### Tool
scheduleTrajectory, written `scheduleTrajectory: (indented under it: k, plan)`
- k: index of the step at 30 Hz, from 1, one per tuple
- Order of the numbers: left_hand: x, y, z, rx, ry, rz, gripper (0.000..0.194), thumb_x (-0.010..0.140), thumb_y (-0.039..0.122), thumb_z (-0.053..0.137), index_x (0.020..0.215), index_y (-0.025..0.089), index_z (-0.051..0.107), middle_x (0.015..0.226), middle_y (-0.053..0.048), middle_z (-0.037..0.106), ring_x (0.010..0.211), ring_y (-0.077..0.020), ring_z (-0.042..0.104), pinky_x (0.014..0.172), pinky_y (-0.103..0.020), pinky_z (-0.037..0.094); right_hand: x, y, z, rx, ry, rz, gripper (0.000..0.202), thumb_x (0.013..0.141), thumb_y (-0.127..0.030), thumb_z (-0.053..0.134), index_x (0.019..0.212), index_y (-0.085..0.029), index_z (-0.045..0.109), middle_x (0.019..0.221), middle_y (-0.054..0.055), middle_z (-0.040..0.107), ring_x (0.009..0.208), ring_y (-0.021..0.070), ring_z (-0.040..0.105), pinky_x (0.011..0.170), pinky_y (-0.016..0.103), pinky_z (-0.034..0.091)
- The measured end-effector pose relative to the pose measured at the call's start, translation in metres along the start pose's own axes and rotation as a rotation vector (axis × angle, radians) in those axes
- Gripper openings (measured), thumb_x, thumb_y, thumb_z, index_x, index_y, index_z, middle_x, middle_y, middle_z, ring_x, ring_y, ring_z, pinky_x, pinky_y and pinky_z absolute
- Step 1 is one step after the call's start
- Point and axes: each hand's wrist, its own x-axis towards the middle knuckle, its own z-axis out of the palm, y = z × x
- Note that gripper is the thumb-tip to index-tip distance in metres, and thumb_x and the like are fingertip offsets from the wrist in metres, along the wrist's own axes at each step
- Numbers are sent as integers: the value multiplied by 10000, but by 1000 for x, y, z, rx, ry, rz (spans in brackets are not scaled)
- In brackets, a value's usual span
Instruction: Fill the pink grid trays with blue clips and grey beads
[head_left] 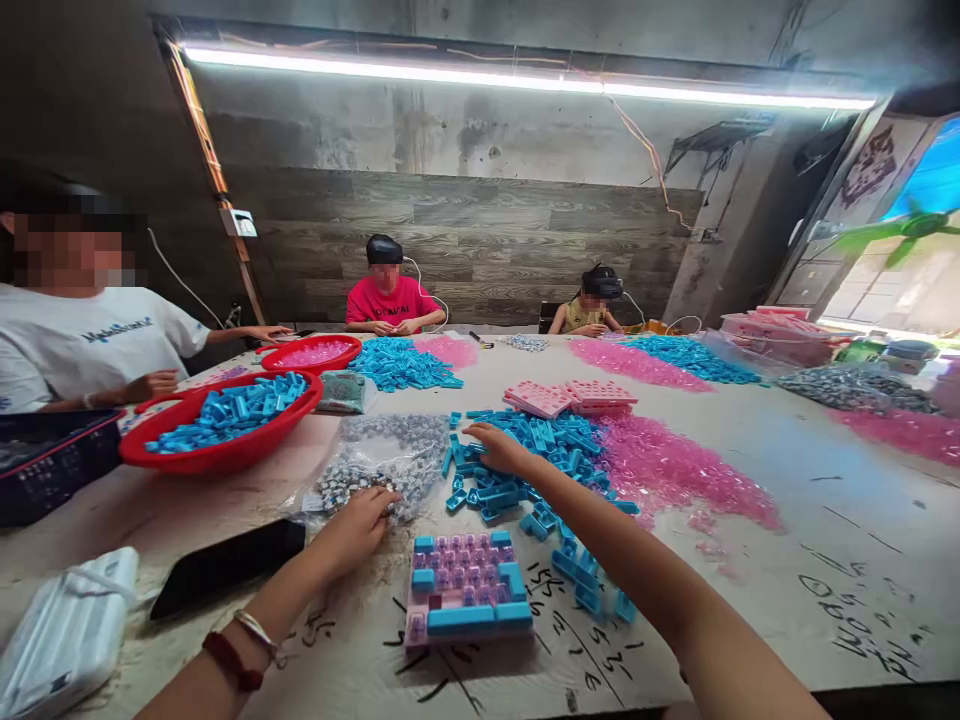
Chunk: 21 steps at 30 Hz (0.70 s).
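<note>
The right hand (499, 448), fingers loosely curled, is over the left side of a heap of blue plastic blocks (562, 442); the left hand (369, 515), half open, is at a clear plastic bag of small silvery parts (420, 455). I cannot tell whether either grips anything. Nearer, between the forearms, lies a squarish pink board with blue and clear caps (457, 600).

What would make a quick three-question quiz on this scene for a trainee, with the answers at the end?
1. Which of the camera wearer's hands is at the near blue pile?
2. True or false: the keyboard-like block sits inside a red basket.
3. The left hand is at: A) the pink heap; B) the clear bag of silvery parts; C) the white box.

Key: 1. The right hand. 2. False; it lies on the table. 3. B.
</note>
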Motion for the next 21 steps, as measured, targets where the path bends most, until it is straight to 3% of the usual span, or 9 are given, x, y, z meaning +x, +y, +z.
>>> scheduleTrajectory:
  k: [3, 6, 9, 12, 17, 21]
  plan:
    - [0, -3, 3, -7, 10, 6, 453, 764, 85, 367, 1188, 134, 518, 1199, -114, 521, 1149, -222, 436, 1013, -355, 310, -8, 9, -3, 66, 64, 57, 615, 626, -35, 601, 1224, -117, 481, 1164, 137, 556, 1083, 231, 519, 924, 347, 420]
    - [-2, -3, 3, -12, 10, -1, 446, 774, 99, 369, 1192, 143, 517, 1196, -109, 524, 1148, -220, 439, 1012, -353, 312, -12, 16, -6, 154, 101, 99, 467, 662, -99, 623, 1123, -136, 559, 942, 81, 656, 868, 206, 615, 812, 343, 484]
    - [-3, -1, 0, -11, 0, -2, 443, 780, 101, 364, 1193, 159, 512, 1197, -100, 525, 1148, -217, 442, 1006, -353, 319, -16, 20, -10, 257, 108, 122, 312, 672, -161, 651, 980, -124, 628, 851, 72, 679, 789, 196, 639, 763, 323, 511]
    - [-3, 2, -3, 9, -19, 0, 443, 774, 95, 362, 1186, 154, 513, 1200, -103, 524, 1152, -216, 439, 1005, -348, 319, -19, 23, -13, 352, 80, 138, 277, 630, -175, 683, 901, -130, 653, 869, 70, 686, 816, 202, 648, 765, 319, 525]
    - [-3, 2, -4, -19, -12, -5, 435, 759, 90, 376, 1158, 161, 533, 1189, -100, 533, 1144, -216, 441, 1001, -346, 322, -25, 27, -18, 439, 20, 162, 407, 585, -105, 652, 989, -159, 643, 1065, 74, 642, 974, 214, 610, 834, 325, 513]
    - [-3, 0, -1, -17, 3, -5, 430, 763, 93, 372, 1156, 154, 535, 1185, -107, 535, 1142, -221, 441, 1000, -358, 322, -29, 27, -27, 457, -68, 170, 446, 542, -87, 666, 982, -159, 657, 982, 54, 674, 925, 216, 627, 828, 324, 512]
